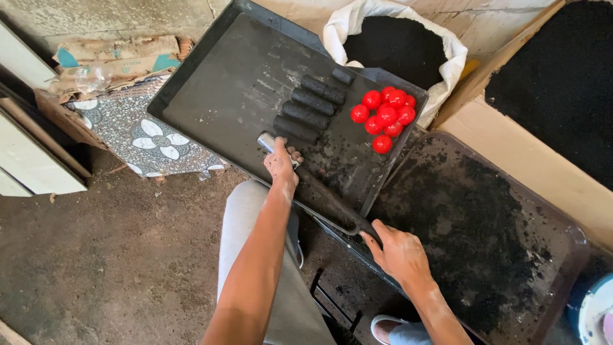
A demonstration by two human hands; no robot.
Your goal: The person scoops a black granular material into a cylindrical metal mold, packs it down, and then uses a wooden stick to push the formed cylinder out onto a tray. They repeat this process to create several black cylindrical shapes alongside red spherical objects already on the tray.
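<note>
Over the black tray (pixel 211 96), both hands (pixel 281 165) around a long dark tube (pixel 322 195).

A white-rimmed bowl (pixel 597 310) and a shoe (pixel 385 327) are cut off by the frame's edges.

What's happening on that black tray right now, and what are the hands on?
A person holds a long dark tube across the black tray. The left hand grips it near its metal end and the right hand grips the lower end. Just beyond the tube lie five dark cylinders in a row, with a cluster of red balls beside them. A white sack of black powder stands behind.
</note>
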